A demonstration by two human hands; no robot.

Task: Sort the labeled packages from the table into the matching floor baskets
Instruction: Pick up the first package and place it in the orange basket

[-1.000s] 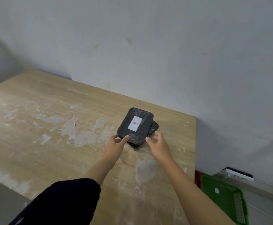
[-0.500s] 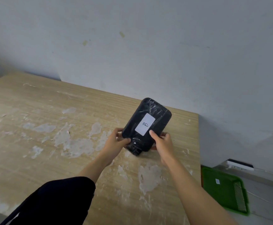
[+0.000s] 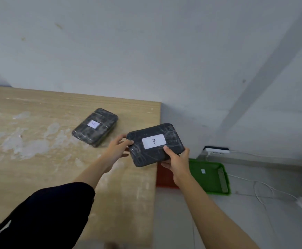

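A black wrapped package with a white label reading B [image 3: 155,144] hangs in the air over the table's right edge. My right hand [image 3: 177,161] grips its near right corner, thumb on top. My left hand [image 3: 117,150] touches its left end with the fingertips. A second black package [image 3: 95,127] with a white label lies flat on the wooden table [image 3: 38,141], to the left of the held one. On the floor to the right sit a green basket [image 3: 211,178] with a small white label and a red basket [image 3: 164,178], partly hidden by the table and my arm.
A grey wall stands close behind the table. A white power strip [image 3: 217,150] sits at the wall base, and white cables [image 3: 265,191] trail across the grey floor right of the green basket. A dark object shows at the far right edge.
The package labelled B has been lifted off the lower package and carried right, past the table edge. The second package now lies uncovered on the table. The view has swung right.
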